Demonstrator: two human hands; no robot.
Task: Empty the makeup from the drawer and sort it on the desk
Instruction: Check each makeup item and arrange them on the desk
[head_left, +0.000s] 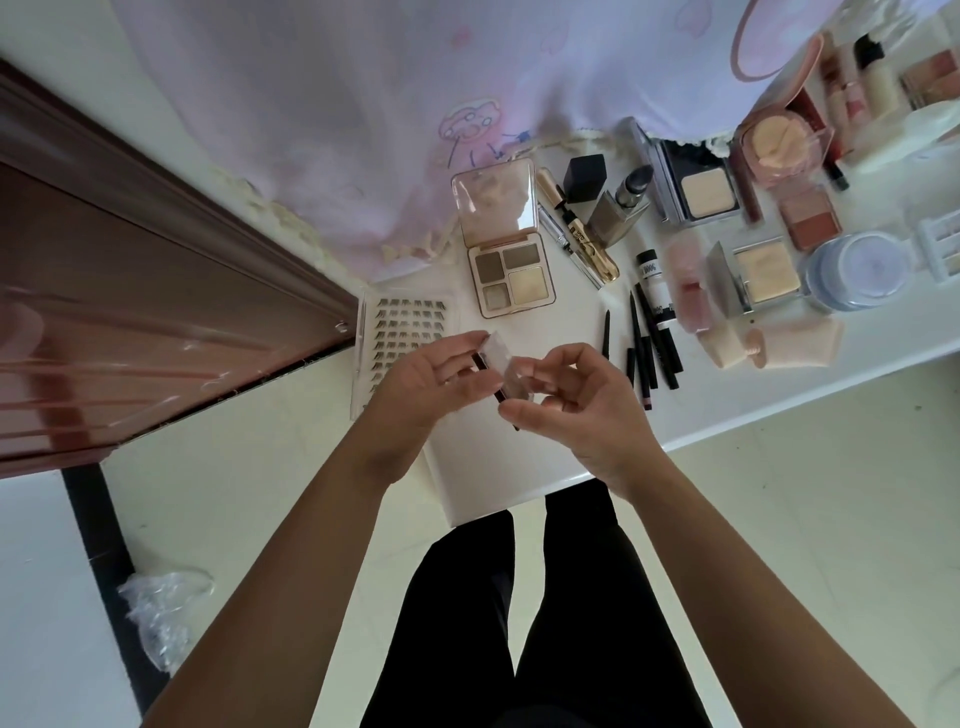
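Two hands (415, 376) (579, 402), clear case (500, 358), desk edge (519, 493)

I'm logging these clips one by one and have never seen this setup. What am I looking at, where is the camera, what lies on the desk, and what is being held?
There is no machine here: a person works with bare hands. The single picture comes from a wide-angle camera worn on the head, looking down, so the arms and legs show below. The left hand and right hand hold a small clear case with a dark edge between their fingers, above the white desk. On the desk lie a tray of false lashes, an open eyeshadow palette, lipsticks, dark pencils, powder compacts and a pale blue jar. What the case contains I cannot tell.
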